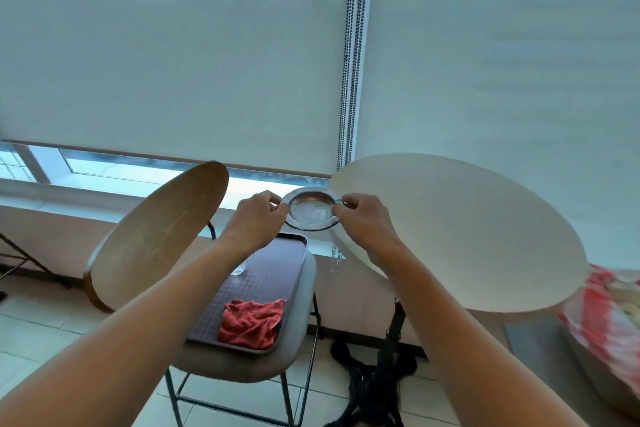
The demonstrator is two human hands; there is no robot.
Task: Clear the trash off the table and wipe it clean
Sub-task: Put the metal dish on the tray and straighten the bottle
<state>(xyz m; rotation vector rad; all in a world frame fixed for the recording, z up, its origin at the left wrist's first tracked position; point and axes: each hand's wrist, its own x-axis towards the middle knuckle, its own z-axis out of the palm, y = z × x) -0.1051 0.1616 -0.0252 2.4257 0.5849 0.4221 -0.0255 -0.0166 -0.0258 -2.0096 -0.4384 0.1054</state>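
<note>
A round metal ashtray [311,210] hangs in the air between the chair and the table, held level by both hands. My left hand [258,218] pinches its left rim and my right hand [363,222] pinches its right rim. Its bowl looks shiny with nothing in it. The round white table [467,236] lies to the right. Below the ashtray a dark brown tray [277,274] rests on a chair seat, with a crumpled red cloth [251,322] at its near end and a small clear object [238,269] near its left edge.
The grey chair [301,340] with a wooden backrest [156,236] stands left of the table. A black table base [377,385] stands on the tiled floor. A colourful striped cushion [609,315] lies at the far right. Window blinds fill the background.
</note>
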